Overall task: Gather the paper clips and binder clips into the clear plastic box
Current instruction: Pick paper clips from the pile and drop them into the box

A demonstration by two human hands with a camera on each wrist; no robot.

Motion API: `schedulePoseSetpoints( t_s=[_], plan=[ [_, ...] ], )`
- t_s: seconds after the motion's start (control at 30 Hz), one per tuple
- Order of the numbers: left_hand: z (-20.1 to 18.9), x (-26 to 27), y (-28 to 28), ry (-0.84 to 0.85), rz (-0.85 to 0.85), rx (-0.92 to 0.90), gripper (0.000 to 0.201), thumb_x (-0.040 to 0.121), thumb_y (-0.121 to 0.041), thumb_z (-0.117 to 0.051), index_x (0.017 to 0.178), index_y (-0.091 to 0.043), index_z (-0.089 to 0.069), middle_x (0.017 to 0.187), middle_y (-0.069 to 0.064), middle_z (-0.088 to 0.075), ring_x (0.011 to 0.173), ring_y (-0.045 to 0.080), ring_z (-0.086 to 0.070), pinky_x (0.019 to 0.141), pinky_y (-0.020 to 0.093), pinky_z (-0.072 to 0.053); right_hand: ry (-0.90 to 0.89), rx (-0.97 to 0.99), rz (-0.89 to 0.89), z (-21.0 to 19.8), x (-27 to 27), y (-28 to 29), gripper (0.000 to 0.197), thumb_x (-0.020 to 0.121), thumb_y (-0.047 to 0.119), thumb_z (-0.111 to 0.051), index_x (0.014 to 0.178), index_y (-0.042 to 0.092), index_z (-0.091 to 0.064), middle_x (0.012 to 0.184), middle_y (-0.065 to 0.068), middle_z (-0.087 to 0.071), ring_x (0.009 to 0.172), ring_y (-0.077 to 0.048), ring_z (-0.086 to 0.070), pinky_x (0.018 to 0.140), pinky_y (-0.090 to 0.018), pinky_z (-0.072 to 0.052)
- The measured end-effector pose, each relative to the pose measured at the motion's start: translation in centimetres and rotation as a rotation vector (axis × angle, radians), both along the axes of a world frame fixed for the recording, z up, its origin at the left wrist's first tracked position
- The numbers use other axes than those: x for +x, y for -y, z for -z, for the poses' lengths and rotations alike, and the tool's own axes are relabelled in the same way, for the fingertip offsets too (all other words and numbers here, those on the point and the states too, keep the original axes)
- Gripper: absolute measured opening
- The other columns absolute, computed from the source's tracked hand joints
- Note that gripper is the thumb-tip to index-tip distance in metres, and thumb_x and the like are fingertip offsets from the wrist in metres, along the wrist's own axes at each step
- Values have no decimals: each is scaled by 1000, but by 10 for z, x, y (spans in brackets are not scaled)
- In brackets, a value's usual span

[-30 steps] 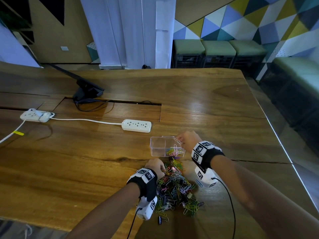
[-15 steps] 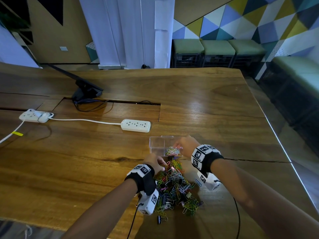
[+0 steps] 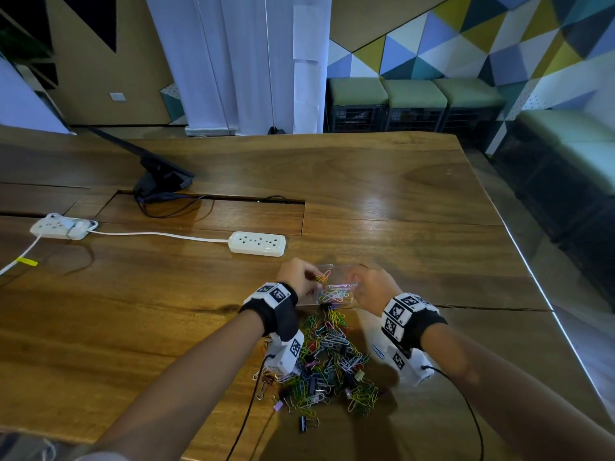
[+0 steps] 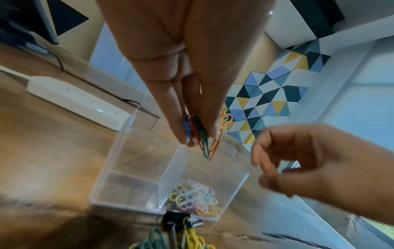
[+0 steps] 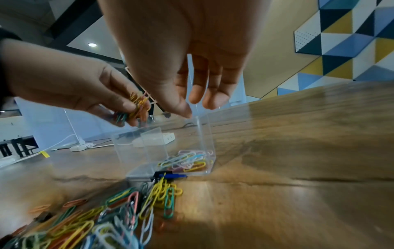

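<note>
Nearest the person, a loose heap of paper clips (image 3: 327,364) with a few black binder clips (image 3: 304,423) among them lies on the desk (image 3: 133,311), below and behind both wrists.

Just beyond the heap stands the clear plastic box (image 4: 170,176), split by a divider. Its right-hand compartment already holds some pastel clips (image 5: 187,161); the left-hand one looks bare.

The left hand (image 3: 298,277) hangs directly above the box, its fingers (image 4: 177,118) pressed together on a small bunch of clips (image 4: 204,139). The bunch dangles long axis downward, tips aimed at about the divider or the far wall, so the opening lies straight beneath it. Letting go should drop it in, though which compartment it would land in I cannot tell.

The right hand (image 3: 374,287) hovers by the box's right side, fingers (image 5: 198,94) loosely spread and holding nothing. The left hand is the nearer to the box's mouth.
</note>
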State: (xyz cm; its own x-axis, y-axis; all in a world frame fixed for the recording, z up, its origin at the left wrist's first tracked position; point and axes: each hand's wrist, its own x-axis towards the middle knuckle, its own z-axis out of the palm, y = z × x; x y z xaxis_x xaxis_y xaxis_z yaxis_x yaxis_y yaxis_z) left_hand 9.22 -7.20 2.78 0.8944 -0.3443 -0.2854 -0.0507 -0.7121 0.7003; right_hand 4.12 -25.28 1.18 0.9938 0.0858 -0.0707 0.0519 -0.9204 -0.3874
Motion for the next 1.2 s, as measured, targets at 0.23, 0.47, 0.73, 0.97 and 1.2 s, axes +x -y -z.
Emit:
schedulePoseSetpoints(
  t_s=[0.23, 0.47, 0.73, 0.97, 1.2],
  plan=[
    [-13, 13, 20, 71, 89, 68, 22, 83, -10, -67, 105, -10, -72, 108, 8, -71, 89, 17, -60, 84, 27, -47, -460, -65, -82, 20, -40, 10, 21, 84, 21, -63, 104, 16, -58, 103, 0, -60, 86, -11, -54, 78, -19, -45],
    [-17, 18, 31, 122, 174, 177, 25, 87, -11, -63, 112, -11, -69, 116, 6, -68, 106, 20, -60, 80, 20, -38, -496, 4, -3, 33, -78, 11, 59, 64, 29, -80, 112, 28, -46, 105, 13, -36, 98, -13, -48, 80, -23, -50],
    [-10, 17, 39, 145, 347, 266, 33, 92, -6, -54, 123, -14, -62, 130, 5, -60, 121, 21, -54, 99, 24, -39, -443, 64, -16, 48, -80, -3, 66, 63, 32, -80, 121, 27, -47, 116, 6, -44, 103, -15, -52, 89, -27, -52],
    [0, 16, 40, 84, 416, 293, 42, 95, -1, -46, 134, -15, -51, 142, 6, -48, 128, 23, -48, 103, 29, -39, -445, 62, -26, 47, -78, -7, 67, 65, 28, -79, 123, 25, -47, 117, 3, -45, 103, -17, -52, 90, -27, -51],
    [1, 17, 39, 163, 389, 187, 39, 92, -1, -50, 128, -15, -57, 133, 4, -58, 121, 20, -55, 99, 25, -40, -448, 63, -25, 48, -77, -7, 66, 66, 26, -79, 124, 26, -47, 117, 3, -45, 103, -17, -51, 90, -27, -51]
  ],
)
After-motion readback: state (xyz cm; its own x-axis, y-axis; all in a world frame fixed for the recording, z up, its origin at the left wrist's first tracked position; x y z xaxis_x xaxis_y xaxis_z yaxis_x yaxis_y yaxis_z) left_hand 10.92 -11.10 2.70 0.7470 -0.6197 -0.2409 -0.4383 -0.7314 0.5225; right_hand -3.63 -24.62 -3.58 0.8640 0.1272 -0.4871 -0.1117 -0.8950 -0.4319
